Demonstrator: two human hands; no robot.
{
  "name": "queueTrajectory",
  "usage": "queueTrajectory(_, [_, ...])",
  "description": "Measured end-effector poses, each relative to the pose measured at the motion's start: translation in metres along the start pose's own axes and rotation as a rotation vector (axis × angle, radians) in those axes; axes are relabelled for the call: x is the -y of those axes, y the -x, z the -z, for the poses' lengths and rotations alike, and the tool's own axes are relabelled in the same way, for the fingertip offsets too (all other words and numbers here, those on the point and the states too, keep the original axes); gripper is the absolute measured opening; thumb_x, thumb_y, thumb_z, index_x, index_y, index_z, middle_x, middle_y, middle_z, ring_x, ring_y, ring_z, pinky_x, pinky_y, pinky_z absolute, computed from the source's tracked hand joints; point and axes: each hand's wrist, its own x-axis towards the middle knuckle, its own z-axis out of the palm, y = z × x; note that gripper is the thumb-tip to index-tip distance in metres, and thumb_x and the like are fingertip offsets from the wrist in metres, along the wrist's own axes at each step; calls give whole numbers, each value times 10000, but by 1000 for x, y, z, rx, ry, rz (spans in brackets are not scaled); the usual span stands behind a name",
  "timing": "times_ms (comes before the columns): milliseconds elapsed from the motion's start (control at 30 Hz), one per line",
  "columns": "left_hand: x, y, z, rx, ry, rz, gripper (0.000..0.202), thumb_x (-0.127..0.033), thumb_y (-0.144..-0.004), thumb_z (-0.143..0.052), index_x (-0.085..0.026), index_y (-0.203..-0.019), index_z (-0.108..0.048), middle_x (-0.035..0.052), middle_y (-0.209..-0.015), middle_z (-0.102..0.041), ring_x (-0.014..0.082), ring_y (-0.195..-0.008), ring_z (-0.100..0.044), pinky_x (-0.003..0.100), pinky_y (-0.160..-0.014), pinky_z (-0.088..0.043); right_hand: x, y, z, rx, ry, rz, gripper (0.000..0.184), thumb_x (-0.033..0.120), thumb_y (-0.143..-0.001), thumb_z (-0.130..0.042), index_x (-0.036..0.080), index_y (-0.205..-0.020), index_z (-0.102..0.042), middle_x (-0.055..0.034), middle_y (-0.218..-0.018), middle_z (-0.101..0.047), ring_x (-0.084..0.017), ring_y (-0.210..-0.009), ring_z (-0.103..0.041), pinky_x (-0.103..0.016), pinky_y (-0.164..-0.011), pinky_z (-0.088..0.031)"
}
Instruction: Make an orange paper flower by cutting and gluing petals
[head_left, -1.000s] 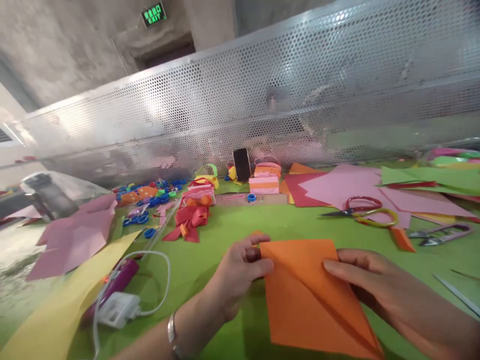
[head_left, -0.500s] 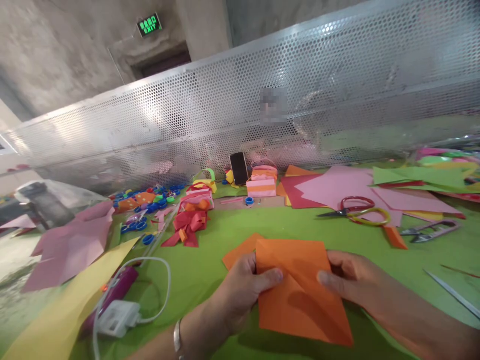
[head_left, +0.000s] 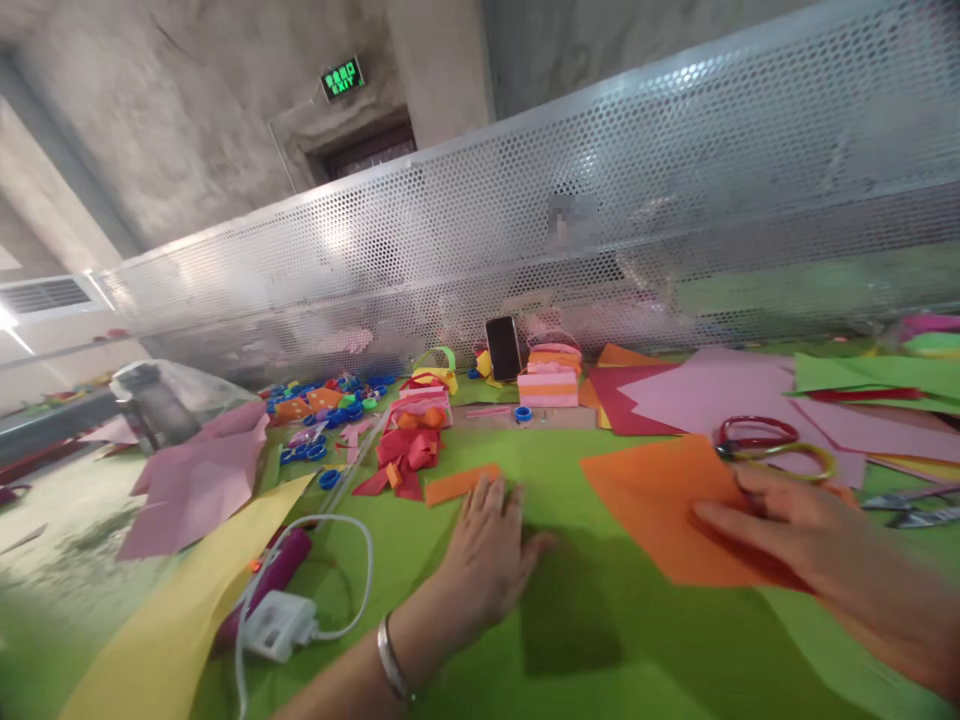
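My right hand pinches a folded sheet of orange paper by its right side and holds it above the green tabletop, casting a shadow. Palm down, my left hand lies with fingers stretched out, thumb apart. Its fingertips rest on the near end of a narrow orange paper strip, partly covering it. Red-handled and yellow-handled scissors lie just beyond my right hand, their blades partly hidden by the orange paper. Left of the strip is a heap of red paper pieces.
Small pink-and-orange paper bags and a propped phone stand along a perforated metal screen. A power strip with a white charger and looped cable lies at left, near yellow paper. Pink sheets cover the back right.
My left hand has let go of the orange paper and moved onto the orange strip. My right hand has carried the paper to the right. The view has shifted slightly left.
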Motion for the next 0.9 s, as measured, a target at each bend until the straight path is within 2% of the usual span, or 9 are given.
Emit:
queueTrajectory(33, [-1, -2, 1, -43, 34, 3, 628, -474, -894, -527, -96, -1395, -494, 208, -1552, -314, 352, -1477, -157, 540, -1189, -117, -1, 2, -3, 43, -11, -26, 202, 424, -787, -675, 237, -862, -663, -54, -891, -776, -293, -807, -737, -334, -651, -577])
queueTrajectory(100, [-7, -3, 1, -86, 187, -55, 560, -500, -906, -501, -139, -1328, -569, 179, -1495, -438, 324, -1445, -282, 486, -1186, -190, -6, 4, -7, 113, 14, -26, 237, 429, -788, -682, 233, -919, -653, -57, -966, -769, -307, -907, -719, -346, -705, -575])
queueTrajectory(200, [-20, 0, -6, 21, 618, -85, 593, -547, -836, -602, -133, -1260, -596, 185, -1288, -630, 324, -1223, -564, 441, -1038, -430, -14, 8, -11, 126, 108, 83, 243, 411, -789, -677, 214, -927, -642, -61, -995, -756, -303, -911, -702, -369, -740, -557])
queueTrajectory(267, [-27, 3, -11, 82, 887, 13, 712, -476, -697, -775, -108, -1263, -549, 175, -1159, -682, 291, -995, -672, 386, -847, -535, -16, 12, -14, 135, 157, 122, 210, 386, -813, -654, 209, -924, -635, -52, -979, -752, -283, -890, -697, -362, -741, -546])
queueTrajectory(333, [-30, 4, -15, 31, 1014, 139, 786, -332, -581, -867, -107, -1250, -520, 114, -1003, -709, 209, -786, -676, 310, -686, -540, -15, 17, -17, 172, 149, 100, 215, 387, -838, -639, 206, -955, -634, -42, -957, -753, -272, -886, -698, -348, -730, -549])
queueTrajectory(433, [-29, 2, -15, -45, 1060, 248, 627, -266, -554, -868, -108, -1099, -601, 46, -815, -697, 151, -675, -628, 252, -596, -500, -13, 19, -22, 246, 3, 17, 297, 395, -848, -654, 197, -1068, -630, -57, -1051, -748, -267, -950, -700, -351, -791, -565])
queueTrajectory(567, [-24, -2, -12, -17, 1085, 233, 401, -348, -565, -856, -112, -840, -685, 58, -798, -707, 145, -688, -630, 246, -619, -490, -20, 14, -22, 315, -125, -55, 464, 419, -786, -738, 195, -1179, -630, -98, -1185, -715, -285, -1036, -686, -365, -882, -560])
queueTrajectory(733, [-22, -1, -12, -34, 1089, 236, 388, -403, -568, -856, -125, -781, -691, 23, -726, -676, 115, -637, -598, 219, -589, -461, -21, 12, -19, 439, -110, -84, 544, 453, -779, -744, 178, -1233, -626, -120, -1232, -693, -297, -1110, -654, -380, -947, -534])
queueTrajectory(900, [-22, -4, -12, -29, 1121, 239, 429, -442, -541, -873, -130, -757, -674, 9, -705, -663, 98, -598, -576, 208, -567, -455, -16, 14, -17, 404, -28, -67, 588, 498, -781, -725, 184, -1265, -611, -125, -1298, -652, -298, -1141, -635, -388, -965, -522])
